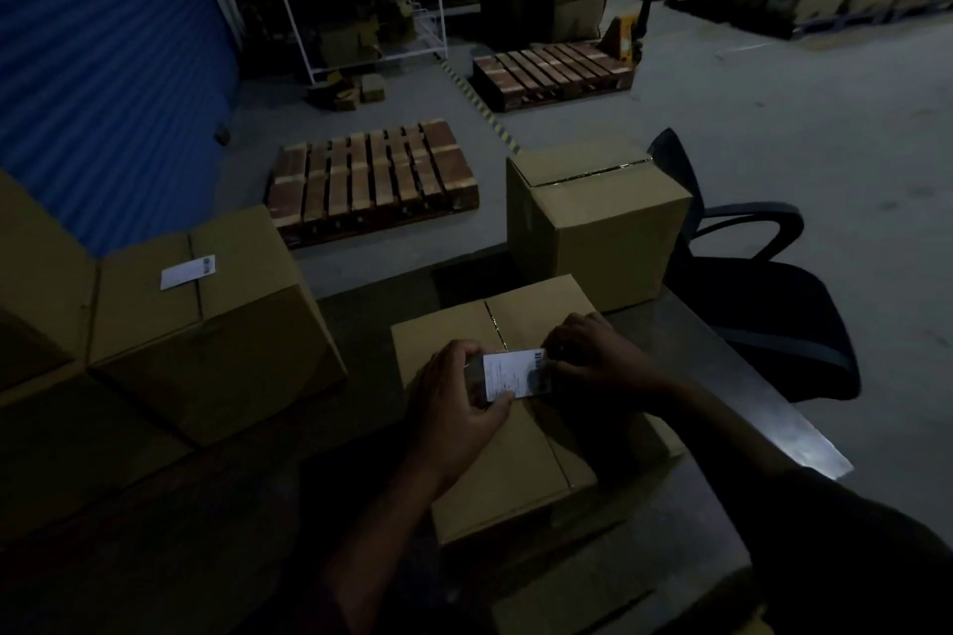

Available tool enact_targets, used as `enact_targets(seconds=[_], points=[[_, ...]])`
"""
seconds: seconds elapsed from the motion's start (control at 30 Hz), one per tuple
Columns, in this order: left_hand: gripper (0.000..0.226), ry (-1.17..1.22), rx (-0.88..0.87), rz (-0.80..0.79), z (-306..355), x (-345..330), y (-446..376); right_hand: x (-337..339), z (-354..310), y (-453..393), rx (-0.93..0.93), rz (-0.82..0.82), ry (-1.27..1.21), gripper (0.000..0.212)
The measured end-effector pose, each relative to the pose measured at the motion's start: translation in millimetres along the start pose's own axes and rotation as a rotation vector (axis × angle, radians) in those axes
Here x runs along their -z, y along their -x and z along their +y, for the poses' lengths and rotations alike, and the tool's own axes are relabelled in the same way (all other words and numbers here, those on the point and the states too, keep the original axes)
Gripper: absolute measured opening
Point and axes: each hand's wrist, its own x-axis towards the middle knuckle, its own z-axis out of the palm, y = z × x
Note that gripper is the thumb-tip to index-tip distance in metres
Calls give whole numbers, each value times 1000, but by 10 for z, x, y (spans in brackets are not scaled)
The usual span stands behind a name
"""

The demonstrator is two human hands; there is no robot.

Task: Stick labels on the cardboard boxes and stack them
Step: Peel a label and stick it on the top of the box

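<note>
On top of the near cardboard box, both hands are busy with one white label. This box sits on the dark table, right in front of the person, and its flaps are closed with a seam running down the middle. The left hand pinches the left end of the label with its thumb and fingers curled round it. The right hand pinches the right end, and it looks like its fingertips are picking at the edge there. So the hands are close together, joined by the label, which hangs just above the seam. It is too dark to tell if the backing is off yet. I think the step now is getting the label ready to stick on this box. The next move needs the sticky side bare, then the label laid flat on the top and rubbed down smooth so it does not wrinkle. To the left, another box already has a label on its top. A third box stands at the far end of the table with no label that I can see, so it may be next.
</note>
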Motion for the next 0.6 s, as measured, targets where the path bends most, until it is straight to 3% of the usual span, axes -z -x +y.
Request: enact_targets(seconds=[0.13,0.3,0.6], points=[[73,44,60,-36,23,42,14,25,-1,117,-3,29,-317,19],[88,-1,66,-52,85,45,18,95,-116,317,-55,57,-917,26],[65,-213,-5,-52,185,-68,-21,-33,-137,838,-335,446,-1190,29]])
